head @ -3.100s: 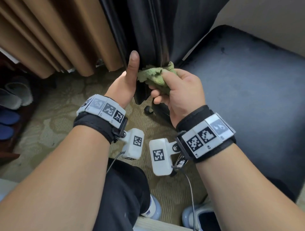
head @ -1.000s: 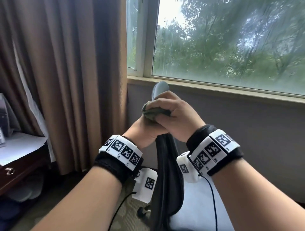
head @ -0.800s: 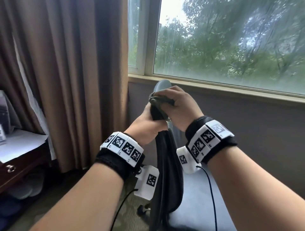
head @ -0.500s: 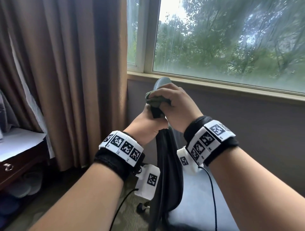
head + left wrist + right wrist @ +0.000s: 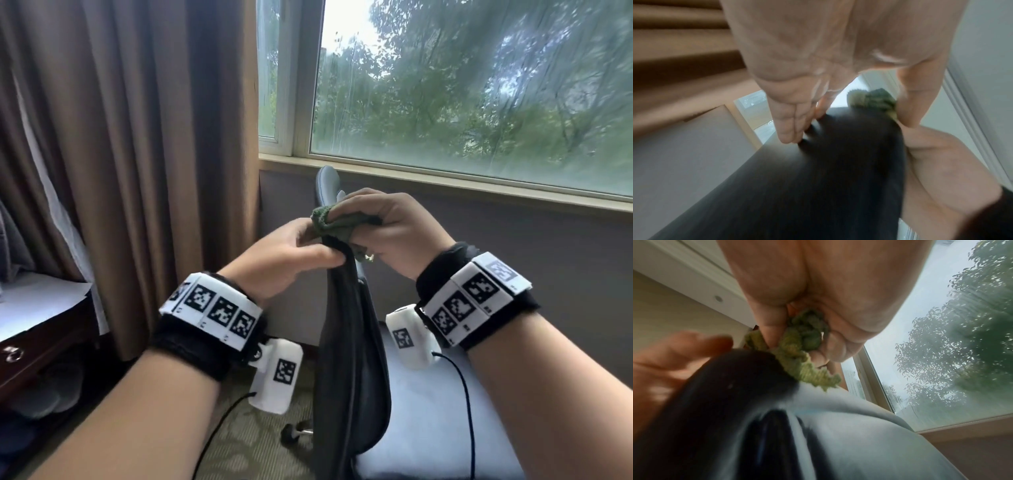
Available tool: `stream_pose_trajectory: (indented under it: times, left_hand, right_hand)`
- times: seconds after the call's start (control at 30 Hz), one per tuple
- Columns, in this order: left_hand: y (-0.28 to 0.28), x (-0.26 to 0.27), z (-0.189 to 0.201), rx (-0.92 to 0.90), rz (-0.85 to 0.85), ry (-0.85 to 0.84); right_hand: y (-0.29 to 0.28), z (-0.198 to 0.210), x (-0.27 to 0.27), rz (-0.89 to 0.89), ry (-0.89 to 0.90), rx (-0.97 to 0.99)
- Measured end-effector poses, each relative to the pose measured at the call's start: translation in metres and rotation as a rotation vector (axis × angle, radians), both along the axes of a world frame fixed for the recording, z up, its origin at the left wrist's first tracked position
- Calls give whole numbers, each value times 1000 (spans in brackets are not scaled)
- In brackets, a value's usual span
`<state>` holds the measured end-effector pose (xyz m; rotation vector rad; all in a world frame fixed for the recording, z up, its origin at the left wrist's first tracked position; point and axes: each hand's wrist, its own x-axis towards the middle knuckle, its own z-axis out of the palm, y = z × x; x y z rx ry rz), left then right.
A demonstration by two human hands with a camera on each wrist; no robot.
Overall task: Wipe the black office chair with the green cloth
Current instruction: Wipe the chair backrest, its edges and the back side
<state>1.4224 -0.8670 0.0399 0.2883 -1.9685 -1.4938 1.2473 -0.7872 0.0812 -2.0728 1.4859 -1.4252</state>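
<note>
The black office chair's backrest (image 5: 346, 342) stands edge-on in the middle of the head view, with its seat (image 5: 428, 428) to the right. My left hand (image 5: 318, 248) pinches the backrest's top edge, thumb on the near side and fingers (image 5: 789, 129) on the far side. My right hand (image 5: 356, 224) grips the bunched green cloth (image 5: 337, 222) and holds it against the top of the backrest, right beside my left hand. In the right wrist view the cloth (image 5: 797, 356) hangs out of my fist onto the dark chair top (image 5: 725, 402).
Brown curtains (image 5: 137, 154) hang at the left, and a window (image 5: 462, 85) with a sill is behind the chair. A dark wooden desk (image 5: 37, 335) with white paper stands at far left. A chair caster (image 5: 294, 433) sits on the patterned carpet.
About three seconds ago both hands worked low on the chair near the floor. Now they are at the backrest's top. In the last half second the cloth hand slid slightly right.
</note>
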Motion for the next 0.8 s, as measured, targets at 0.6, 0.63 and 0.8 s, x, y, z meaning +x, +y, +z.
stream_pose_trajectory:
  times: [0.6, 0.63, 0.8]
  left_hand:
    - [49, -45, -8, -282, 412, 68]
    - [54, -49, -11, -321, 393, 79]
    - [80, -71, -21, -410, 388, 117]
  right_hand:
    - [142, 32, -18, -138, -32, 199]
    - [151, 32, -21, -166, -40, 201]
    - [202, 28, -36, -342, -89, 147]
